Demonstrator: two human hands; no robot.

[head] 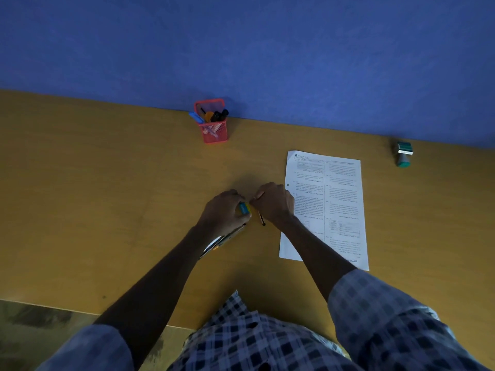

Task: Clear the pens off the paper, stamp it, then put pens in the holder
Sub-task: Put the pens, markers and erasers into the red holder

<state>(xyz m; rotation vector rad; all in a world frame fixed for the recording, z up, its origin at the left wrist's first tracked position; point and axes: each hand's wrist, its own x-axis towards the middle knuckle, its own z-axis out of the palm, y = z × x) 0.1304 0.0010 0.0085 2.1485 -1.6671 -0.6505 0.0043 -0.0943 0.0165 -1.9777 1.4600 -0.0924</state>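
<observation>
The pens (226, 238) are bunched in my left hand (224, 210), fingers closed round them, barrels trailing back under my wrist and a blue-and-yellow cap end (244, 208) showing at my thumb. My right hand (273, 202) sits just beside it, fingertips pinched shut on 1 thin dark pen (261, 217) whose tip points toward me. The paper (340, 199) lies just right of my hands and looks clear of pens, so I judge I am gathering them for the holder (213, 124), the red mesh cup well away at the wall with markers already in it. To do this well I should square the ends into 1 bundle, grip firmly, and lift clear without dragging the sheet. The stamp (404, 154) stands far right, apart.
</observation>
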